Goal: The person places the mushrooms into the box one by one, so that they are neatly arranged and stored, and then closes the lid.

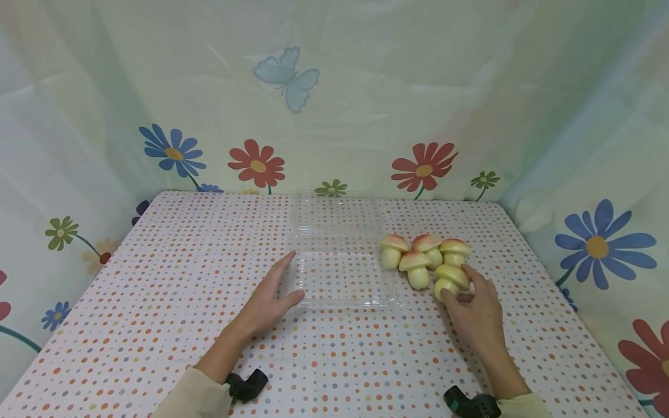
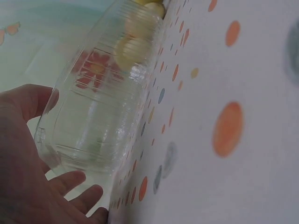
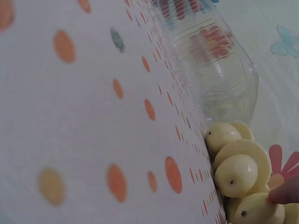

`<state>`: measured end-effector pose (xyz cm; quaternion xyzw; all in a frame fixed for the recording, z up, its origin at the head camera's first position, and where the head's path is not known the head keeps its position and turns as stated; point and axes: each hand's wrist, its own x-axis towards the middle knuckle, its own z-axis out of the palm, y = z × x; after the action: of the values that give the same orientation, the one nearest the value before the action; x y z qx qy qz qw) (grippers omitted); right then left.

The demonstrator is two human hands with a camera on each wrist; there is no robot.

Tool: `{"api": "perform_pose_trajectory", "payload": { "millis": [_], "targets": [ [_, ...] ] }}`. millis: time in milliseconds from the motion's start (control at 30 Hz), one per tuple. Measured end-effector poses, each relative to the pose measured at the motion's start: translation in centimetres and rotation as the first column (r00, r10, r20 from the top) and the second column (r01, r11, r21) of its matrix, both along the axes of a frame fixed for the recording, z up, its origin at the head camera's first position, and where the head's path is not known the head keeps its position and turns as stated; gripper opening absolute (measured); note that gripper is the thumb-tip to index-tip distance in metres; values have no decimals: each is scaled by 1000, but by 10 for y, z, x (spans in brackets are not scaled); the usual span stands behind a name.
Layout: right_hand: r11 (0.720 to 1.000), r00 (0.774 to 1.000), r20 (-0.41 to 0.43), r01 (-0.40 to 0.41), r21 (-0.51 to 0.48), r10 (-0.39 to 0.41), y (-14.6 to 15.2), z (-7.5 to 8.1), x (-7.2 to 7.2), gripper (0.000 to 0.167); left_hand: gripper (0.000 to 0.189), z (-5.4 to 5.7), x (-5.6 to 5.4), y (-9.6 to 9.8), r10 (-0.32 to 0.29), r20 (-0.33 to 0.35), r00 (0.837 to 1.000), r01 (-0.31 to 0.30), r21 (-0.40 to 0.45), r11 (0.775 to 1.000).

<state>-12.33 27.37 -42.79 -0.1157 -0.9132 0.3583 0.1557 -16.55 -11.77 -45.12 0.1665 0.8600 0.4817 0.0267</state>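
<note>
A clear plastic clamshell box (image 1: pixel 345 303) lies on the table with its lid (image 1: pixel 337 216) folded back toward the far edge. At the box's left side is my left hand (image 1: pixel 272 296), thumb and fingers spread along the wall and fingers fairly straight. The left wrist view shows the thumb (image 2: pixel 44 100) at the box's rim. My right hand (image 1: pixel 478 310) pinches the nearest toy mushroom (image 1: pixel 450 278), with thumb and fingers on either side of it. Several more mushrooms (image 1: pixel 416 268), pale yellow with reddish caps, are bunched just behind and left of it, close to the box's right side.
A white cloth with coloured dots covers the table (image 1: pixel 334 360). Behind it hangs a curtain (image 1: pixel 366 116) printed with flowers and a butterfly. Black wrist devices (image 1: pixel 248 385) sit at both sleeves.
</note>
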Motion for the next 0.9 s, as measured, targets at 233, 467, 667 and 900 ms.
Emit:
{"api": "perform_pose_trajectory", "payload": {
  "millis": [233, 467, 667, 900],
  "targets": [
    [999, 996, -83, -22, -47, 18, 1, 1, 1, 71, 82, 0, 0, 1, 2, -12, 1000, -2, 15, 1000],
    [998, 989, -146, -30, -52, 22, -1, 0, 0, 70, 83, 0, 0, 1, -2, -20, 1000, 3, 14, 1000],
    [998, 987, -161, -37, -57, 28, -2, 1, 0, 70, 82, -1, 0, 0, 0, -16, 1000, 0, 17, 1000],
    [998, 984, -177, -35, -49, 26, -5, 5, -2, 70, 82, 0, 0, 1, 6, -19, 1000, -6, 19, 1000]
  ]
}}
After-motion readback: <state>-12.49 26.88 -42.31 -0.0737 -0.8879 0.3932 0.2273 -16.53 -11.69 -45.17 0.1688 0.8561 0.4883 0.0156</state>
